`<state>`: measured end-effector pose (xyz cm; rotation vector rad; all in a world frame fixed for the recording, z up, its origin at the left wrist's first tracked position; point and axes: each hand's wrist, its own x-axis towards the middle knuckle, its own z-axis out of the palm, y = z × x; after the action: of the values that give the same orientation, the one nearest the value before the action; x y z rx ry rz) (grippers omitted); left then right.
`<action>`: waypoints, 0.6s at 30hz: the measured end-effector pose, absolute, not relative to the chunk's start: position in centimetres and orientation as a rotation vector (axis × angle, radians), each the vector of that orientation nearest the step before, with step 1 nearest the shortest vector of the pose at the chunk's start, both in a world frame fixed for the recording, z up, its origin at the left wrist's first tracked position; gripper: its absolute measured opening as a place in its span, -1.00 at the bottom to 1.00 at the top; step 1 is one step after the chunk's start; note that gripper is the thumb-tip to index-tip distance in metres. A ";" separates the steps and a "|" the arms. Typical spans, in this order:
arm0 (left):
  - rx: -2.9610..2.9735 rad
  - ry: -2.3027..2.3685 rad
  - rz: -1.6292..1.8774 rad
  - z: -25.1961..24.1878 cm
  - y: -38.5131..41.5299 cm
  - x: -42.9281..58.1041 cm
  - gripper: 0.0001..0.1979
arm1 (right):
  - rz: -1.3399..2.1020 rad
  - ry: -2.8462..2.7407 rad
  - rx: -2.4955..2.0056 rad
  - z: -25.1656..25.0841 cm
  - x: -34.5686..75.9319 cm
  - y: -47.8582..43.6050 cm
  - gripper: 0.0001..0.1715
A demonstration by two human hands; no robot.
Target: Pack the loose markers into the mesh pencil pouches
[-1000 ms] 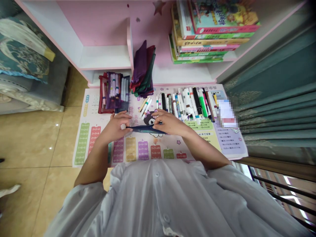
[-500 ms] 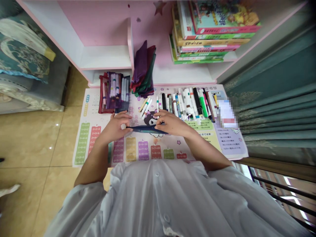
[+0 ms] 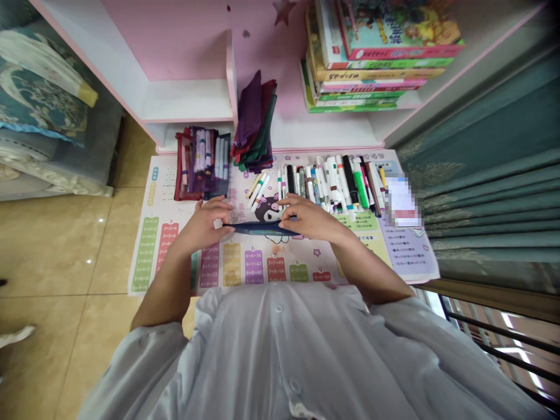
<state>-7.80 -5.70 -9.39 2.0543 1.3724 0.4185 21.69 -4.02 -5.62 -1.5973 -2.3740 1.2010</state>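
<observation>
One step seems to be going on: working along the edge of a dark blue pouch (image 3: pixel 258 228) at mid-frame. The next move is probably calling for steady pinching. Left of the middle, the left hand (image 3: pixel 202 224) is pinching the pouch's left tip. The pouch is stretching over to the right hand (image 3: pixel 308 220), which is pinching near the other end, its spare fingers curling loosely.

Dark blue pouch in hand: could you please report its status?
Left hand pinching one end. Right hand pinching near the other. Dark blue pouch held between. Loose markers beyond it, not blocking.
</observation>
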 end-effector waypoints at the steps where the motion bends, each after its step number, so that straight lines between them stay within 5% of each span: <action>1: 2.055 1.371 0.416 -9.3 -5.7 -7.8 -0.76 | 1.197 -2.372 -1.599 -5.7 21.7 -4.0 -0.83; 18: 2.070 1.380 0.412 -9.7 -5.6 -8.0 -0.77 | 1.190 -2.338 -1.608 -6.0 22.8 -4.2 -0.81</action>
<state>-8.01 -5.61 -9.69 2.0702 1.3799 0.4118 22.80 -4.24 -6.01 -1.6084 -2.3383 1.1903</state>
